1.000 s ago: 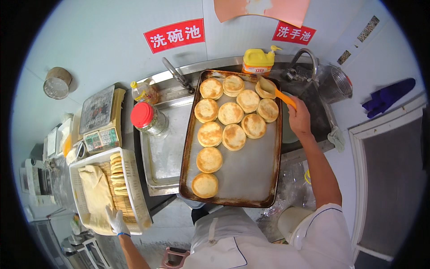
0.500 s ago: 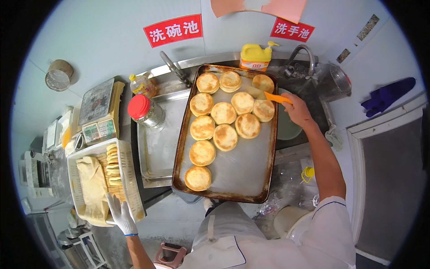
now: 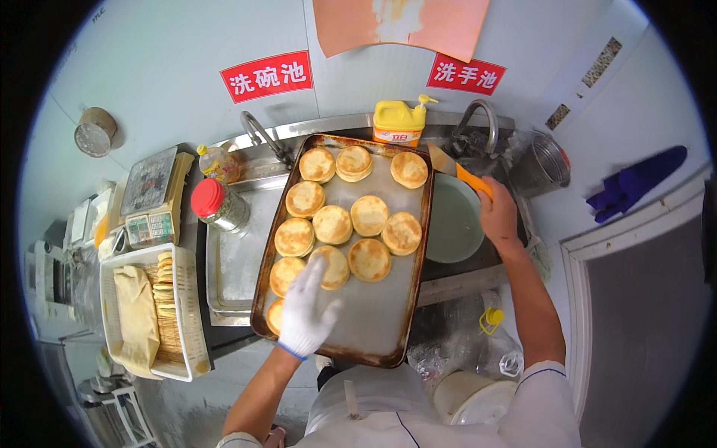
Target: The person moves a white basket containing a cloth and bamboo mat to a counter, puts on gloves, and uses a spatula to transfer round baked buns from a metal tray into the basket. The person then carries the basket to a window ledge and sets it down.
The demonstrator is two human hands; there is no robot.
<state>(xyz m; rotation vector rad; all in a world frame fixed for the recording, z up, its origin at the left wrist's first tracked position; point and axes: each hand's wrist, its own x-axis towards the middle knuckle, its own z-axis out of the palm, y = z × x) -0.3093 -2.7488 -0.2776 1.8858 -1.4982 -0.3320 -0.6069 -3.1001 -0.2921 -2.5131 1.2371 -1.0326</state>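
Note:
Several round, browned flatbreads lie in a large dark-rimmed baking tray. Over the lower left of the tray is my left hand in a white knit glove, fingers stretched out and thumb apart. Its fingertips reach a flatbread; whether they touch it I cannot tell. My right hand is bare and closed around the orange handle of a scraper. The scraper's flat blade points up and left, over the tray's upper right edge, close to a flatbread.
Left of the tray stand a red-lidded jar and a white basket with stacked flatbreads and a cloth. A green basin sits right of the tray. Behind are a yellow pump jug and two taps. Plastic bottles and a bucket stand below right.
My left hand has moved from the white basket to over the tray. The scraper in my right hand has drawn away from the flatbreads toward the tray's right edge. The view has shifted.

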